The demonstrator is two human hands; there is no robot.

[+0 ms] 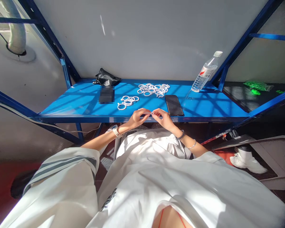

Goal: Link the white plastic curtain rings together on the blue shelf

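Note:
My left hand (138,118) and my right hand (163,118) meet fingertip to fingertip at the front edge of the blue table (80,106). Between their pinched fingers is a thin whitish piece (148,113); its full shape is hidden by the fingers. Just beyond the hands lies a small group of white plastic rings (128,101). Farther back and to the right is a bigger pile of similar white rings (153,90). Beside my right hand a black phone (174,105) lies flat on the tabletop.
A water bottle (206,73) with a white cap stands at the back right. At the back left sit a crumpled black plastic bag (106,76) and a blurred dark item (106,94). Blue metal posts (66,72) frame the table. A person's white shoe (248,162) shows at right.

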